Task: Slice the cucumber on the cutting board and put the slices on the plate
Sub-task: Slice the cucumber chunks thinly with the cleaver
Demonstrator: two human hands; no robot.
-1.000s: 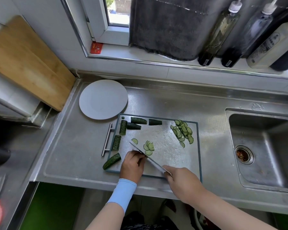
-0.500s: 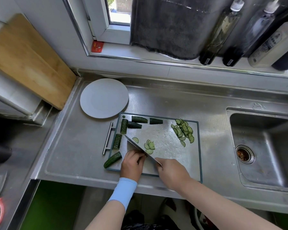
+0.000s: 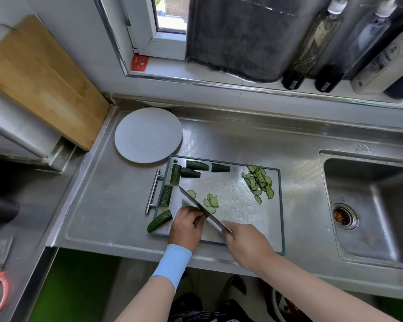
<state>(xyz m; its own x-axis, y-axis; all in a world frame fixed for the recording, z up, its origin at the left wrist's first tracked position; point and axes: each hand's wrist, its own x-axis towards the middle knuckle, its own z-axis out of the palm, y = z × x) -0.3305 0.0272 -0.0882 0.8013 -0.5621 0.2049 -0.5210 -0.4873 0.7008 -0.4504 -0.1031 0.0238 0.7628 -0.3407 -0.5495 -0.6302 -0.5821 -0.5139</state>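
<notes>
While the right hand [image 3: 247, 242] grasps the knife [image 3: 197, 204], blade slanting over the cutting board [image 3: 233, 201], the left hand [image 3: 186, 226] curls against the blade; its hold cannot be told. Cucumber chunks [image 3: 176, 174] along board's left edge, slices [image 3: 260, 182] far right, plate [image 3: 148, 135] beside far-left corner.

Cutting board [image 3: 233, 201] middle open, cucumber chunks [image 3: 176, 174] lining its left edge — slices [image 3: 260, 182] heaped far right, plate [image 3: 148, 135] at far-left corner
</notes>
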